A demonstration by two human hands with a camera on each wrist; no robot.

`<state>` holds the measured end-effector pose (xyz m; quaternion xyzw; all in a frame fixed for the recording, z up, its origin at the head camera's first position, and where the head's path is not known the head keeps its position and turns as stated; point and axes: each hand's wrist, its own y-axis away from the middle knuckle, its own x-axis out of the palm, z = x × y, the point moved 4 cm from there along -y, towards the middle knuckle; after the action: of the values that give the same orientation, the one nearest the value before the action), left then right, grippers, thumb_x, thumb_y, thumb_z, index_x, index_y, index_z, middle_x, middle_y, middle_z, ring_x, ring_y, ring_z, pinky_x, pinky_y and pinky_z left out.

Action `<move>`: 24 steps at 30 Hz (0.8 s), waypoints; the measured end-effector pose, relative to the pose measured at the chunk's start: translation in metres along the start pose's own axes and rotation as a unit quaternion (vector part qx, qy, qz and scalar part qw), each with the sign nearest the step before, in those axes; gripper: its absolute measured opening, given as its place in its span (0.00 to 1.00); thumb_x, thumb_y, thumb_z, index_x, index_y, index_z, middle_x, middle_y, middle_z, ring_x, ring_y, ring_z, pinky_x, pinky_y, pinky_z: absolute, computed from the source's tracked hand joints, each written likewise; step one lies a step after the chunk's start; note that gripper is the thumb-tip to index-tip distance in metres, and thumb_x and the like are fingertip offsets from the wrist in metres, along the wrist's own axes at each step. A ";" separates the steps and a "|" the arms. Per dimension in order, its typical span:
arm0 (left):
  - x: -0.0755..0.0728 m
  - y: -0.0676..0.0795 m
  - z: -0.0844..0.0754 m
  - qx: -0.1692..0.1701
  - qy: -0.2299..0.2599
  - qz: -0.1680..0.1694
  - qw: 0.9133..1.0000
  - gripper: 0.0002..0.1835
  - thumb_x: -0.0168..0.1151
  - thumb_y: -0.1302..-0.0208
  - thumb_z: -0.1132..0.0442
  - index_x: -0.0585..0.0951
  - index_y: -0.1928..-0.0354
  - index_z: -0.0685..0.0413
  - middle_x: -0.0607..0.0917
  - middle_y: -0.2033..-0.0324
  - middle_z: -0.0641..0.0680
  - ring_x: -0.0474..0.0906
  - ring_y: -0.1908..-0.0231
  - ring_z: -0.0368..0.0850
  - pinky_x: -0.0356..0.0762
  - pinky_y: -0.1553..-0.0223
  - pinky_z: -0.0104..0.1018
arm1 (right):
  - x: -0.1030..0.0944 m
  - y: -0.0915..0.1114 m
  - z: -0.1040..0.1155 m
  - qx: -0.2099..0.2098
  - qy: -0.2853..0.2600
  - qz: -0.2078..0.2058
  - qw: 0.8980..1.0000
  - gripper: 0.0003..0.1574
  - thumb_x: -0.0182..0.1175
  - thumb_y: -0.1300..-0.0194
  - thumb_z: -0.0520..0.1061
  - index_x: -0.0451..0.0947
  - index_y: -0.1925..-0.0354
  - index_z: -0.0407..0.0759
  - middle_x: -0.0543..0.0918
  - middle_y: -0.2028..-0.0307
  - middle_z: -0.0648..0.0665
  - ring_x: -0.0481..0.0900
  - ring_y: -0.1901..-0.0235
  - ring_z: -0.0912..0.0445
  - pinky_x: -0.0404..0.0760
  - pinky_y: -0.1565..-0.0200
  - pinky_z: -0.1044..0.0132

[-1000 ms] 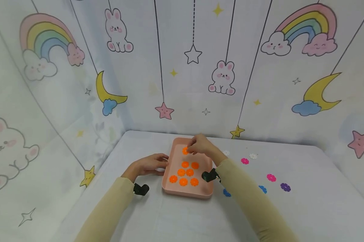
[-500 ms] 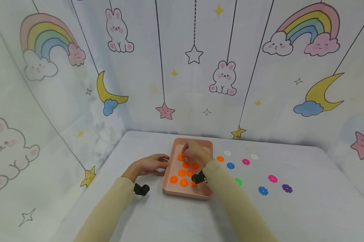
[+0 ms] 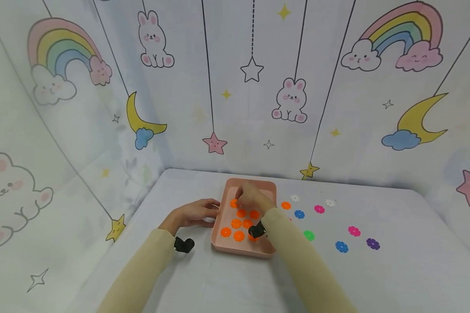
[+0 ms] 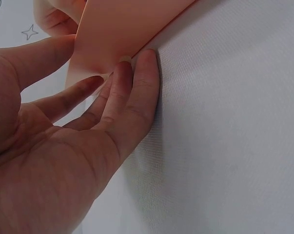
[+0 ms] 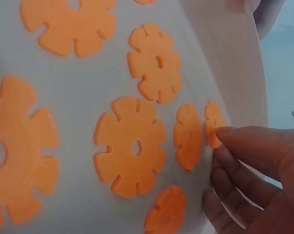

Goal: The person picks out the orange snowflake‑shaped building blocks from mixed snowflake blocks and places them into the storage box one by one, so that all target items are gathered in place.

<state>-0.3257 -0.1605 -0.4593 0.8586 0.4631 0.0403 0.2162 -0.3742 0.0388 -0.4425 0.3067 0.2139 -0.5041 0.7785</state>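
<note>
My left hand (image 3: 199,212) rests at the left side of a shallow pink tray (image 3: 243,251). In the left wrist view its fairly straight fingers and thumb touch the tray's outer wall (image 4: 112,29), with a fingertip low by the tablecloth. Inside the tray, my right hand (image 3: 252,196) pinches the edge of an orange notched flower-shaped building disc (image 5: 213,119), close to the tray floor near its left wall. Several more orange discs (image 3: 239,236) lie flat in the tray, nearer the front. The right wrist view shows their center holes and slotted rims, as on one large disc (image 5: 129,161).
On the white table right of the tray lie loose discs: an orange disc (image 3: 286,205), a green disc (image 3: 309,235), a purple disc (image 3: 373,244), blue ones (image 3: 342,247), pink ones (image 3: 354,231) and white ones (image 3: 330,203). A cartoon-printed cloth (image 3: 239,113) hangs behind.
My right hand has moved left and nearer me within the tray, bringing the orange disc beside the others, then stayed almost still. The left hand keeps its place at the tray.
</note>
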 end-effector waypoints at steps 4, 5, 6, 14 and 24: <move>0.001 0.000 0.000 0.001 -0.004 0.002 1.000 0.26 0.58 0.24 0.63 0.67 0.30 0.63 0.73 0.35 0.63 0.79 0.45 0.52 0.83 0.43 0.48 | -0.001 0.002 -0.003 0.013 0.011 0.003 1.000 0.07 0.67 0.35 0.36 0.81 0.58 0.41 0.83 0.62 0.43 0.80 0.61 0.47 0.83 0.61 0.59; 0.001 0.000 0.000 0.003 -0.007 0.003 1.000 0.26 0.58 0.25 0.63 0.67 0.30 0.63 0.73 0.35 0.64 0.79 0.45 0.52 0.83 0.43 0.48 | -0.001 0.002 -0.003 0.023 0.011 0.007 1.000 0.07 0.67 0.34 0.37 0.81 0.58 0.43 0.83 0.61 0.43 0.80 0.60 0.47 0.83 0.60 0.58; 0.001 0.000 0.000 0.002 -0.008 0.001 1.000 0.26 0.58 0.24 0.63 0.67 0.29 0.63 0.73 0.35 0.64 0.79 0.45 0.53 0.83 0.43 0.48 | -0.002 0.004 -0.003 0.033 0.013 0.012 0.999 0.08 0.67 0.34 0.38 0.80 0.57 0.44 0.83 0.60 0.44 0.79 0.59 0.47 0.83 0.58 0.57; 0.000 0.000 0.001 -0.003 -0.016 -0.011 1.000 0.26 0.58 0.24 0.63 0.68 0.30 0.62 0.73 0.36 0.63 0.79 0.45 0.53 0.83 0.43 0.49 | -0.020 0.020 0.012 -0.039 0.116 0.040 0.992 0.11 0.66 0.30 0.44 0.81 0.52 0.42 0.83 0.56 0.46 0.79 0.56 0.50 0.83 0.47 0.55; 0.002 -0.003 0.000 -0.005 -0.023 -0.017 1.000 0.25 0.58 0.24 0.62 0.68 0.30 0.62 0.73 0.35 0.63 0.79 0.44 0.53 0.82 0.43 0.50 | -0.052 0.053 0.005 -0.162 0.167 0.000 0.973 0.13 0.67 0.33 0.43 0.82 0.53 0.38 0.85 0.57 0.44 0.80 0.58 0.51 0.84 0.52 0.57</move>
<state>-0.3266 -0.1578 -0.4611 0.8502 0.4723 0.0193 0.2319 -0.3465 0.0852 -0.3916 0.2563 0.4196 -0.4044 0.7712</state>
